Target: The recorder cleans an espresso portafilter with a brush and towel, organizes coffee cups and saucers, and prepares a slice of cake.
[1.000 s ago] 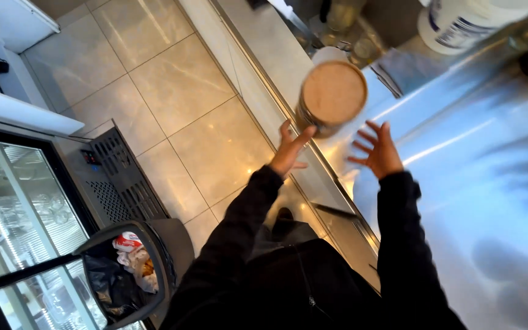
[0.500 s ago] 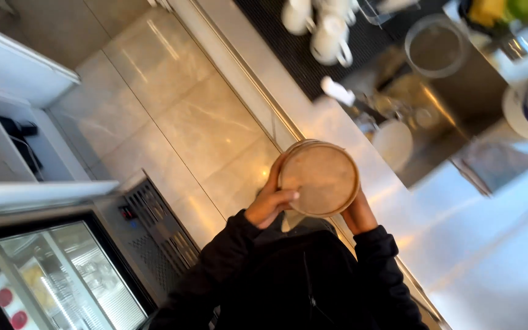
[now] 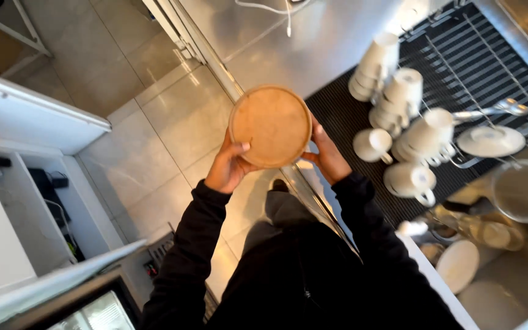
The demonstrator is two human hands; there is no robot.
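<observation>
both hands, left hand [image 3: 226, 168] and right hand [image 3: 326, 156], clasp the rim of a round brown disc [image 3: 271, 126] above the desk [image 3: 313, 43] edge; it looks stiff, light; grip opposite edges.

The round brown container [image 3: 271, 126] hides most of the right hand [image 3: 327, 157], and only the thumb of the left hand [image 3: 227, 166] crosses its face. What is inside the container cannot be told. Right of the container, the glass jug [image 3: 525, 190] is cut off by the picture's edge, and the white plate [image 3: 457, 265] below it is blurred. Behind the container, the stacked white cups [image 3: 392, 85] partly hide one another.
</observation>
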